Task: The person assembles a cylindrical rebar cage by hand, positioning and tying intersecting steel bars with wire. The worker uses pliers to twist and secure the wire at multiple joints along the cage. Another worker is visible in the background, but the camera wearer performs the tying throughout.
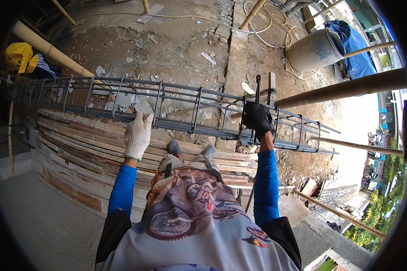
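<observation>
A long steel rebar cage [196, 108] runs across in front of me, its long bars ringed by several stirrups. My left hand [139, 133], in a white knit glove, is closed on the near lower bars, left of the middle. Farther right, my right hand [257, 118], in a black glove, is closed at a stirrup on the cage. A slim dark metal bar with a knobbed end [258, 88] rises out of that fist. The glove hides its lower part and my fingertips.
Stacked boards [86, 158] lie beneath the cage, by my feet. At the far left a person in yellow [21, 58] bends by the cage's end. Bamboo poles [54, 49] slant across the site. A barrel [314, 50] and coiled hose [276, 22] stand far right.
</observation>
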A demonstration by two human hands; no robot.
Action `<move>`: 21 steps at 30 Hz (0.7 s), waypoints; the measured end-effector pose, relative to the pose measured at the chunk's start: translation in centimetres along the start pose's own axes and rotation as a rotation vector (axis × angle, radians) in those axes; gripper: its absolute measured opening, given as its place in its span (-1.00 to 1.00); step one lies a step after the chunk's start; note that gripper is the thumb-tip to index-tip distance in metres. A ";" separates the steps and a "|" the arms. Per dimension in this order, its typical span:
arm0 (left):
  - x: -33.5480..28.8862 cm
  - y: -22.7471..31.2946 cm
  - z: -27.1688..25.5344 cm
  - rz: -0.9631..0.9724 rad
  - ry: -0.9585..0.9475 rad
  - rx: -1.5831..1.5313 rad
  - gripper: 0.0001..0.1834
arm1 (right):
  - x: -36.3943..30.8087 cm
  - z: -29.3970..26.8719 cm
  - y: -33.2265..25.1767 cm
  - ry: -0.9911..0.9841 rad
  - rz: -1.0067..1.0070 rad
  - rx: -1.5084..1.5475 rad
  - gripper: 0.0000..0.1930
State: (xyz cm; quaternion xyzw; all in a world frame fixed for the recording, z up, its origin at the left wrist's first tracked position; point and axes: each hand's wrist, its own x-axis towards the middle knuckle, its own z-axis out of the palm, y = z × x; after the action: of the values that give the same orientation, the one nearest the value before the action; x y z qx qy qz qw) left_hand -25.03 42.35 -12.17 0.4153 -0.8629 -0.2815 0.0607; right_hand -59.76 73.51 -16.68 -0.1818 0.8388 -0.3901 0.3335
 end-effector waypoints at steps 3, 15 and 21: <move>-0.2 -0.1 0.0 0.001 -0.003 -0.004 -0.48 | -3.5 -1.5 0.5 0.095 -0.173 0.106 -0.81; -0.9 1.1 -0.3 0.018 0.001 -0.100 -0.56 | -22.9 1.5 2.7 0.694 -0.174 1.196 -0.82; -7.2 11.5 -1.8 0.068 -0.188 -0.591 -0.53 | -26.5 2.3 0.0 0.658 0.042 0.839 -0.88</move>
State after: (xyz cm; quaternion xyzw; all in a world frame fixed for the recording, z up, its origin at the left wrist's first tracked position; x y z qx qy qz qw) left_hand -27.61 52.68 -3.52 0.3225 -0.7590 -0.5552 0.1080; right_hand -39.33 87.25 -6.68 0.1159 0.6744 -0.7216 0.1046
